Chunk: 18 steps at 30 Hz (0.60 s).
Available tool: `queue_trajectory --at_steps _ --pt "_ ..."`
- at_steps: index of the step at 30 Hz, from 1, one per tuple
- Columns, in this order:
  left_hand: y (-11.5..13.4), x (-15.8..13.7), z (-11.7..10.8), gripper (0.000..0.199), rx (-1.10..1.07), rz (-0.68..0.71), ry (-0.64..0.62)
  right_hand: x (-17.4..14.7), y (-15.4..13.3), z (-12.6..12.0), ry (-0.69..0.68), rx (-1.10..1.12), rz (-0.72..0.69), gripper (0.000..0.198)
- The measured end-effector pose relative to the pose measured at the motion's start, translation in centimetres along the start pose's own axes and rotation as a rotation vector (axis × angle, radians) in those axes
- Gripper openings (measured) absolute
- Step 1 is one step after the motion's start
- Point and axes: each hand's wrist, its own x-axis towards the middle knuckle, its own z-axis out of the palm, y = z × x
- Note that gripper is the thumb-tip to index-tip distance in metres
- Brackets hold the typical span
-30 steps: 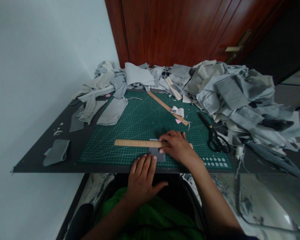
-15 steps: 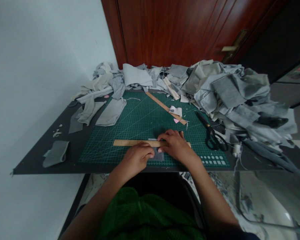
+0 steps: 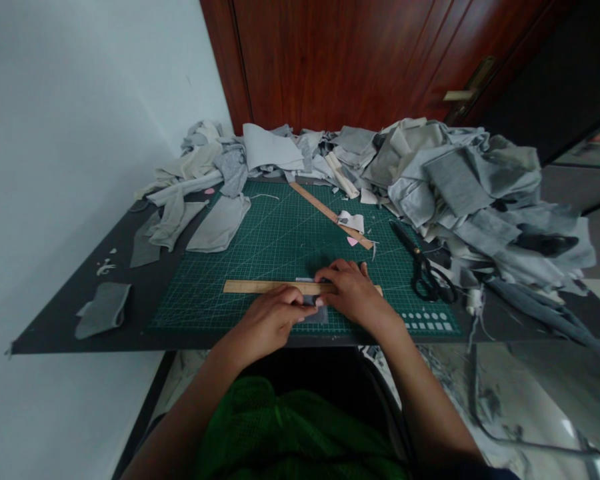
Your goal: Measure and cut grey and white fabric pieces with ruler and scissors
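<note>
A wooden ruler (image 3: 253, 287) lies crosswise on the green cutting mat (image 3: 190, 293), over a small piece of dark grey fabric (image 3: 317, 317). My right hand (image 3: 353, 291) holds the ruler down, fingertips at its far edge and thumb at its near edge. Just to the left is my left hand (image 3: 270, 317), closed, with its fingers drawn together and their tips over the fabric along the near edge of the ruler. Whatever sits in those fingers, if anything, is hidden. A thin strip of the fabric shows beyond the far edge of the ruler.
Black scissors (image 3: 423, 267) lie on the right of the mat. A second wooden ruler (image 3: 317, 203) lies slanted farther back, with a white scrap (image 3: 351, 222) on it. Heaped grey fabric (image 3: 455, 177) lines the back and right. A folded grey piece (image 3: 105, 309) lies at left.
My left hand has slid right along the near edge of the ruler, its fingertips now close to my right thumb. The right hand and ruler stay about where they were.
</note>
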Motion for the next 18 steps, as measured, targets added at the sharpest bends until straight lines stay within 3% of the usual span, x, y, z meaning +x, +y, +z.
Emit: queue_trajectory --at_steps 6,13,18 --pt "-0.3 -0.2 0.2 0.049 0.044 0.096 -0.018 0.0 0.3 0.3 0.016 0.002 -0.007 0.029" --pt "0.9 -0.6 0.8 0.052 0.179 0.091 -0.026 -0.1 0.0 0.0 0.006 0.011 -0.004 0.029" --pt "2.8 -1.2 2.5 0.038 0.328 0.064 0.061 -0.2 -0.1 0.0 0.017 0.008 -0.003 0.028"
